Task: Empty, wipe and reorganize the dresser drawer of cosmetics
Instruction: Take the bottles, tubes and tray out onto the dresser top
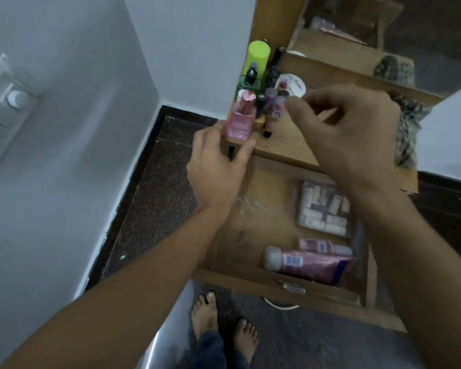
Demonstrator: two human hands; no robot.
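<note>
Emptying seems half done: the drawer [250,278] holds pink tubes [309,259] and a clear box [324,209]. Just beyond the drawer, the left hand [216,166] grips a pink bottle [241,118] on the tabletop [285,139]. The right hand [349,129] curls at small bottles [274,102] (grip unclear). Next, probably, the tubes.

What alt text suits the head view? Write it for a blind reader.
A person's left hand holds a pink bottle at the edge of the dresser top while the right hand reaches for the small bottles beside it. Below, the open drawer holds two pink tubes and a clear pack.
</note>
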